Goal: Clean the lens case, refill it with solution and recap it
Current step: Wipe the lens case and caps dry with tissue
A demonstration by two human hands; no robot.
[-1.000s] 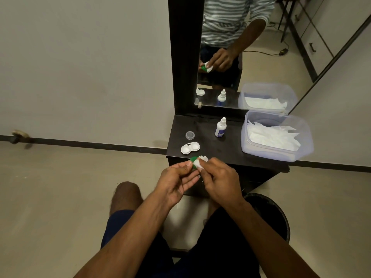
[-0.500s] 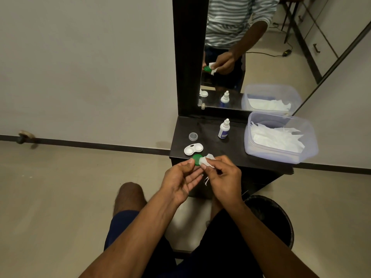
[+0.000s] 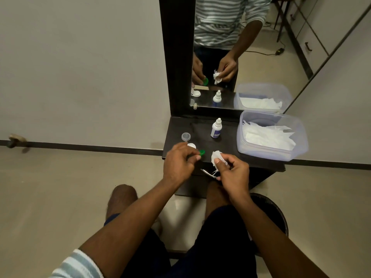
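My left hand [image 3: 178,163] pinches a green lens-case cap [image 3: 201,152] just above the dark shelf [image 3: 202,127], and it covers most of the white lens case [image 3: 192,145]. To its right, my right hand [image 3: 232,173] grips a crumpled white tissue [image 3: 216,157], apart from the cap. A clear cap [image 3: 186,136] lies on the shelf behind the case. The white solution bottle [image 3: 216,128] stands upright mid-shelf.
A clear plastic tub [image 3: 301,149] of white tissues fills the shelf's right end. A mirror [image 3: 224,51] rises behind the shelf and reflects my hands. A dark round bin [image 3: 275,213] sits on the floor at the right. My knees are below the shelf's front edge.
My hands have separated: the left carried the green cap left toward the lens case, and the right drew the tissue away to the right.
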